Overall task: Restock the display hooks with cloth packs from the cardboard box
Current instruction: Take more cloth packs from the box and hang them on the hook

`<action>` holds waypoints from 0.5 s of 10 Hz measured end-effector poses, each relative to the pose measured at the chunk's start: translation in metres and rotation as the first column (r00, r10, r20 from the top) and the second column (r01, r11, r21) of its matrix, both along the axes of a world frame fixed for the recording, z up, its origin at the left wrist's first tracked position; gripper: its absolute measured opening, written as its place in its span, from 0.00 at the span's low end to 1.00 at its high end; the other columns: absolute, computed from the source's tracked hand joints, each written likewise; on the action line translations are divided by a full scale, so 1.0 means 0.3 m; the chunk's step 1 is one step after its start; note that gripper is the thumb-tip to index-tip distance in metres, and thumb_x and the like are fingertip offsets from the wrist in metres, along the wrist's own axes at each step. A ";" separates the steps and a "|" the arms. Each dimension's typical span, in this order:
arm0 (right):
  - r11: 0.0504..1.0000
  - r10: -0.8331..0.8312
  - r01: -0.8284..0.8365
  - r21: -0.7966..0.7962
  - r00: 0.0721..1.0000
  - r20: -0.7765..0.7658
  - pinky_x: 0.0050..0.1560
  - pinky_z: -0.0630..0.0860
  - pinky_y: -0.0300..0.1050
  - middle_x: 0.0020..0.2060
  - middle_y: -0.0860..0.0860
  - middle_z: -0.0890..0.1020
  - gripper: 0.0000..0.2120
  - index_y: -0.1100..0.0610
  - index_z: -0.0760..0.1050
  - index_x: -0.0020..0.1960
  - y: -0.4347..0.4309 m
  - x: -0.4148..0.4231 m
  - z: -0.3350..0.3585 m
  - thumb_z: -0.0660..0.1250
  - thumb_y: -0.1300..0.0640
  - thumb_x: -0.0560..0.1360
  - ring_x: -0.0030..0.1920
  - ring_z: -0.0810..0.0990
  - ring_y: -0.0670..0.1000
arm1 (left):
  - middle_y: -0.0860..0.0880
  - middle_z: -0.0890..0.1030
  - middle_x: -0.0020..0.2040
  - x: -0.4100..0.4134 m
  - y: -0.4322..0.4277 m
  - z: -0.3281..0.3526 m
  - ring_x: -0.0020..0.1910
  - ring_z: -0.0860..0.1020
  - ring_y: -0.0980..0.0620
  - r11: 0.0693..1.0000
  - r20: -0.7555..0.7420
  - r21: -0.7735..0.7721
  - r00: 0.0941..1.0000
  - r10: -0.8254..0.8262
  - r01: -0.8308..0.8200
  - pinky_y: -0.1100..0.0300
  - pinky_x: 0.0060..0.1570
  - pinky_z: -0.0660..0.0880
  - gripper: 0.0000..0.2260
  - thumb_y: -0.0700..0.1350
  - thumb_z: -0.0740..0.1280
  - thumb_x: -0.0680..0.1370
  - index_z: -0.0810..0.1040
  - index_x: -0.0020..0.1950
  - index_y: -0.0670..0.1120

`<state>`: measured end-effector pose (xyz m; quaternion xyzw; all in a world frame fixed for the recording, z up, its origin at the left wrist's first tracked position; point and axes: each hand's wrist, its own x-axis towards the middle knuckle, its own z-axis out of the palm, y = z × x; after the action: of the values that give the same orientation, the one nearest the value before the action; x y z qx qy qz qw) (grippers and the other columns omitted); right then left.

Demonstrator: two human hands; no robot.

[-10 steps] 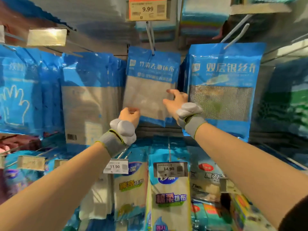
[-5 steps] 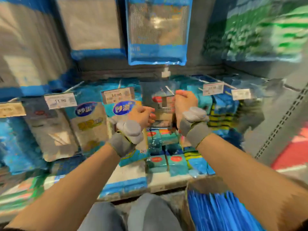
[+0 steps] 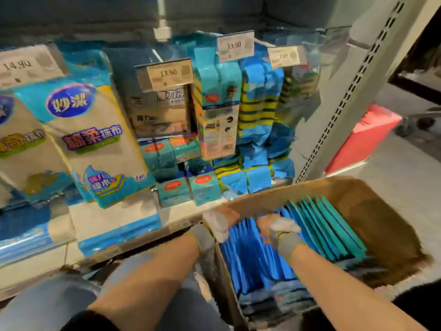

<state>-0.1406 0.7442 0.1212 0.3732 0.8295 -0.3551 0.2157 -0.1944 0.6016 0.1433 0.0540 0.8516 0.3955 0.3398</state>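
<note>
An open cardboard box (image 3: pixel 381 225) stands on the floor at the lower right. It holds a row of upright blue cloth packs (image 3: pixel 319 225), teal ones at the right end. Both my hands are down in it at the left end of the row. My left hand (image 3: pixel 228 215) is by the box's left wall, on the tops of the packs. My right hand (image 3: pixel 268 223) dips its fingers between the packs. The fingertips of both are hidden, so any grip is unclear. Both wrists carry grey bands with white pads. The upper display hooks are out of view.
Left of the box, a shelf (image 3: pixel 133 225) carries white-and-blue cloth packs (image 3: pixel 95 139), small teal sponge packs (image 3: pixel 174 192) and striped sponges (image 3: pixel 257 108) under price tags. A perforated upright (image 3: pixel 346 96) stands behind the box. A red box (image 3: pixel 362 137) sits on the floor beyond. My knees are at the bottom.
My view swung down from the hanging packs to the box on the floor. Both hands dropped from the upper display, past the lower shelf, into the box among the blue packs.
</note>
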 end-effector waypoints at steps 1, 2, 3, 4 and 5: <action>0.998 0.048 -0.054 0.032 0.987 0.152 0.62 0.72 0.45 0.64 0.57 0.75 0.20 0.61 0.72 0.66 0.031 0.063 -0.080 0.61 0.52 0.77 0.64 0.75 0.57 | 0.39 0.81 0.54 0.031 0.045 -0.095 0.47 0.77 0.49 0.984 -0.008 -0.118 0.990 -0.139 0.137 0.61 0.50 0.71 0.13 0.43 0.60 0.80 0.79 0.58 0.37; 0.975 0.157 -0.189 0.118 0.958 0.242 0.65 0.66 0.39 0.70 0.54 0.69 0.19 0.58 0.67 0.70 0.058 0.123 -0.128 0.52 0.53 0.82 0.70 0.68 0.53 | 0.44 0.77 0.64 0.017 0.061 -0.171 0.58 0.78 0.47 0.948 -0.008 -0.221 0.972 -0.236 0.228 0.65 0.48 0.73 0.13 0.41 0.60 0.80 0.78 0.61 0.41; 0.968 0.213 -0.240 0.074 0.941 0.263 0.58 0.70 0.39 0.68 0.54 0.71 0.18 0.58 0.70 0.68 0.059 0.137 -0.192 0.56 0.55 0.81 0.68 0.71 0.53 | 0.45 0.72 0.69 -0.008 0.058 -0.191 0.54 0.78 0.50 0.879 0.037 -0.278 0.919 -0.392 0.387 0.60 0.51 0.73 0.11 0.39 0.61 0.80 0.76 0.61 0.44; 0.971 0.223 -0.237 0.034 0.948 0.229 0.57 0.76 0.43 0.61 0.57 0.78 0.20 0.60 0.74 0.64 0.059 0.135 -0.217 0.69 0.58 0.73 0.62 0.77 0.54 | 0.47 0.79 0.60 -0.014 0.058 -0.240 0.57 0.78 0.49 0.805 0.042 -0.392 0.883 -0.468 0.445 0.60 0.52 0.73 0.16 0.38 0.70 0.73 0.79 0.59 0.50; 0.952 0.297 -0.307 -0.007 0.913 0.279 0.42 0.76 0.45 0.60 0.59 0.79 0.25 0.61 0.72 0.66 0.054 0.119 -0.226 0.71 0.60 0.70 0.54 0.80 0.55 | 0.46 0.73 0.62 -0.025 0.056 -0.250 0.61 0.72 0.46 0.637 -0.052 -0.563 0.746 -0.664 0.527 0.58 0.55 0.69 0.15 0.41 0.70 0.72 0.79 0.58 0.50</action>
<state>-0.1049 0.7605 0.0534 0.2903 0.8452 -0.2467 0.3748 -0.2018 0.6183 0.0684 0.2916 0.8936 0.0073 0.3412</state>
